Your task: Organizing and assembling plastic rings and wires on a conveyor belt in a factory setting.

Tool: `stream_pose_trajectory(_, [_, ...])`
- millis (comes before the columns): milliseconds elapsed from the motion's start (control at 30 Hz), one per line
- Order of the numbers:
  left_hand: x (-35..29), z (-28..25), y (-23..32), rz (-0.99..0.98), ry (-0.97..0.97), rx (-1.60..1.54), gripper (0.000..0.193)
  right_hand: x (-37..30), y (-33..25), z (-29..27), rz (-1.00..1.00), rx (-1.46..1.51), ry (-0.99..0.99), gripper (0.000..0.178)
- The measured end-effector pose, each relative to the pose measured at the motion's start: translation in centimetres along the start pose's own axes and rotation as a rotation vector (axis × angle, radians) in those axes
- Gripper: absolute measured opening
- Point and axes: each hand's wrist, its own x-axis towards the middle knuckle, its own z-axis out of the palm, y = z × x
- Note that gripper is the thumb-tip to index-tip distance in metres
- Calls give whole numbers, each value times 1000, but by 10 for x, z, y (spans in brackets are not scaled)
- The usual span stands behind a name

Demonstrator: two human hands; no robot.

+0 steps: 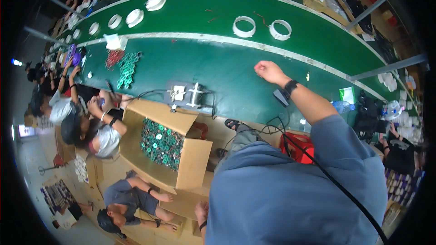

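My right hand is over the green worktable, its fingers curled in and whatever may be inside them hidden. A dark band circles that wrist, and a small dark box-shaped thing lies just below it. Low beside my body is my left hand, small in view with its fingers bent in; I cannot make out anything in it. Nearest to it are cardboard flaps. A small bench device with a metal post sits at the table's near edge, left of my right hand.
An open carton holds many green ring-shaped parts. More green rings and red parts lie on the table. White rings rest on the belt behind. Co-workers sit at left; one person is near the carton. A black cable crosses my body.
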Motion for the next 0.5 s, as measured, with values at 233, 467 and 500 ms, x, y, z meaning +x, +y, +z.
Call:
stream_pose_trajectory(233, [-19, 50, 41, -52, -1, -178, 41, 117, 10, -33, 64, -77, 199, 21])
stream_pose_trajectory(467, [-10, 84, 80, -79, -40, -119, 40, 202, 74, -78, 134, -351, 388, 30])
stream_pose_trajectory(500, [-12, 86, 80, -92, -27, -124, 40, 209, 68, -77, 208, -365, 353, 34])
